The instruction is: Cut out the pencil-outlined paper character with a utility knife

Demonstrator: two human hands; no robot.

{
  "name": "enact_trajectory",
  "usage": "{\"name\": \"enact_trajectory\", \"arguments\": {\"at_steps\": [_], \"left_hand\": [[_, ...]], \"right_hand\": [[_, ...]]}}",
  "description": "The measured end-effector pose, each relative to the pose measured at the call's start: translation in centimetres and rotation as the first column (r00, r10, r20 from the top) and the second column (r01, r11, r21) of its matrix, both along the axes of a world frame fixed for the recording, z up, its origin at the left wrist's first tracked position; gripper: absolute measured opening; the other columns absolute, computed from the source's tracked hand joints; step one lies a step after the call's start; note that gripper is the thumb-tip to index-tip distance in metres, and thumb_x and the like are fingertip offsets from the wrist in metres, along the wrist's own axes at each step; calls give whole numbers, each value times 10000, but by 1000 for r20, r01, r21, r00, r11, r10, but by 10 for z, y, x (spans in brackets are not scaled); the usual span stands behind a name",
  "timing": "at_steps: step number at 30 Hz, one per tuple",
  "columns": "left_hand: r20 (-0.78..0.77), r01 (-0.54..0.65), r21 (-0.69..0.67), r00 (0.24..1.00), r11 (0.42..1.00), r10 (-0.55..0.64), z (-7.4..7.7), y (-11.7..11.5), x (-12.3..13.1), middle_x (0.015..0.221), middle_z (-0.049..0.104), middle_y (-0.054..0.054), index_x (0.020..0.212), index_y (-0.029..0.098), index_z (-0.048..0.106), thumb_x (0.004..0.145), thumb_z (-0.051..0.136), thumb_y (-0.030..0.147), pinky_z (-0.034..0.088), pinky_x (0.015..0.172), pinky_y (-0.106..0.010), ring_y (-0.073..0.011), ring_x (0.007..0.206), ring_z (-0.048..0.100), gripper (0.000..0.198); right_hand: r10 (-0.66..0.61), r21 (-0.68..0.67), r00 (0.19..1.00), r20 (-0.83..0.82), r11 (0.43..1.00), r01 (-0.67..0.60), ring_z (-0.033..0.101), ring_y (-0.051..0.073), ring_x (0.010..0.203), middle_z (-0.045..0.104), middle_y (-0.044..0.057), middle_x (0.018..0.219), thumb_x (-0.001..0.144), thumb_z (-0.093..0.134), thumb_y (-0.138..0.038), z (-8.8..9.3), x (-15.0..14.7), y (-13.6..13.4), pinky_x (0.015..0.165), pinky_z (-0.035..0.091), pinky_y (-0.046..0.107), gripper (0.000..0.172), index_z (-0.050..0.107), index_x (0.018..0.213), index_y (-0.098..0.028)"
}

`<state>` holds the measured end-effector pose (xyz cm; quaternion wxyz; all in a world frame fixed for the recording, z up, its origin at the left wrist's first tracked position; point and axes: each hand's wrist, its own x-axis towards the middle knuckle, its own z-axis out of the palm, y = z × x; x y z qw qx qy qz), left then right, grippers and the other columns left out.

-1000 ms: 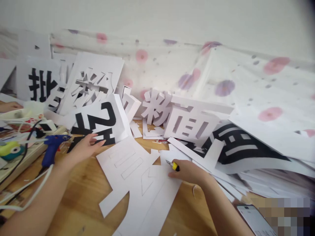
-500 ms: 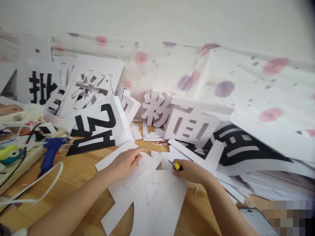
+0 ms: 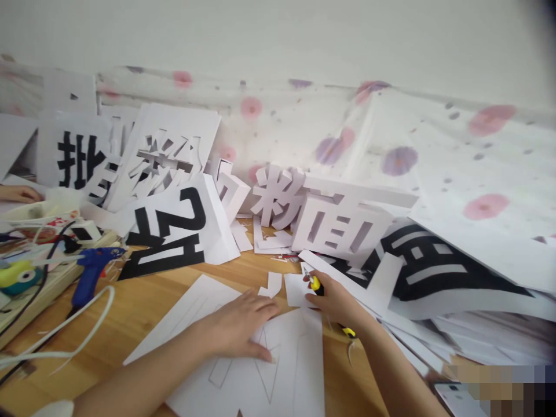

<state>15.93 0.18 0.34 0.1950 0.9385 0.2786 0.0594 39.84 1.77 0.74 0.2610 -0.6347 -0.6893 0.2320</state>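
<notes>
A white board (image 3: 304, 370) with pencil-drawn outlines lies on the wooden table in front of me. My left hand (image 3: 243, 324) rests flat on it, fingers stretched out and thumb apart. At the board's upper right edge, my right hand (image 3: 332, 298) is closed around a yellow-and-black utility knife (image 3: 316, 284). Its blade points up and left, raised off the board, and its yellow tail end shows under the wrist. A square white offcut (image 3: 296, 294) lies beside the right fingers. Another small curved offcut (image 3: 273, 284) lies just beyond my left fingertips.
A blue glue gun (image 3: 89, 275), cables and a power strip (image 3: 47, 289) stand at left. White block characters (image 3: 343, 226) and black-printed sheets (image 3: 160, 231) line the back. Stacked paper strips (image 3: 417, 341) and a phone (image 3: 456, 399) lie at right. Another person's hand (image 3: 19, 193) shows far left.
The board has turned and slid toward me, baring table at its far side. My left hand has flattened and moved down and right. The knife's blade tip has shifted slightly up and right.
</notes>
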Motion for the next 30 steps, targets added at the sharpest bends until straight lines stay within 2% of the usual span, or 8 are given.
{"name": "enact_trajectory", "arguments": {"at_steps": [5, 9, 13, 18, 22, 26, 28, 30], "left_hand": [[-65, 40, -78, 997, 996, -45, -6, -2, -6, 1441, 270, -131, 1388, 161, 250, 761, 461, 635, 57, 1091, -484, -274, 1342, 166, 814], [-92, -37, -79, 995, 996, 30, -9, -4, -18, 1447, 256, -97, 1394, 200, 238, 803, 385, 631, 94, 1091, -467, -249, 1342, 174, 746], [-99, -132, -29, 987, 991, 129, -13, -4, -33, 1440, 283, -77, 1383, 235, 267, 814, 376, 622, 142, 1084, -437, -233, 1331, 218, 697], [-130, -293, 2, 948, 956, 291, -10, -6, -41, 1425, 309, -104, 1363, 199, 322, 823, 438, 545, 216, 1055, -439, -252, 1319, 252, 651], [-205, -327, -4, 925, 945, 319, 6, -12, -34, 1402, 350, -140, 1317, 166, 400, 783, 521, 503, 267, 1021, -443, -290, 1298, 292, 643], [-174, -334, 90, 922, 938, 345, 19, -5, -20, 1100, 629, -103, 1174, 197, 541, 838, 469, 393, 403, 867, -425, -291, 1052, 543, 395], [-79, -302, 131, 946, 944, 314, 18, 7, -14, 1062, 640, -69, 1131, 226, 561, 870, 402, 297, 401, 862, -403, -257, 1015, 561, 314], [-6, -321, 92, 946, 942, 323, 10, 22, -9, 1118, 619, -68, 1134, 222, 555, 891, 338, 281, 403, 873, -380, -238, 1055, 547, 331]], "right_hand": [[-98, 105, 951, -292, 985, 134, 469, 130, 542, 524, -26, 677, 685, 508, -327, -2, 4, 7, 528, 378, 265, 201, 514, 853, -215], [-104, 204, 880, -464, 954, 220, 450, 119, 538, 516, -16, 697, 751, 458, -459, -6, 1, 11, 549, 403, 273, 328, 494, 951, -202], [-114, 215, 864, -490, 945, 247, 500, 139, 608, 561, 18, 798, 728, 515, -471, -18, -7, 12, 614, 428, 291, 395, 516, 1013, -197], [-274, 156, 856, -439, 915, 373, 561, 204, 773, 544, 106, 1051, 744, 506, -457, -43, -8, 11, 701, 434, 359, 478, 414, 1132, -193], [-286, 109, 870, -402, 928, 355, 574, 231, 843, 542, 109, 1088, 753, 492, -446, -54, -6, 11, 744, 423, 389, 433, 440, 1108, -205], [-242, 88, 862, -446, 946, 312, 581, 222, 848, 552, 82, 1088, 753, 516, -424, -54, -7, 10, 790, 409, 406, 491, 388, 1189, -238], [-193, 80, 844, -500, 960, 267, 589, 209, 833, 581, 61, 1019, 758, 522, -403, -53, -10, 9, 802, 413, 400, 546, 333, 1244, -240], [-137, 70, 811, -569, 974, 213, 600, 198, 789, 605, 51, 938, 771, 508, -400, -50, -14, 8, 764, 440, 382, 575, 290, 1272, -220]]}}
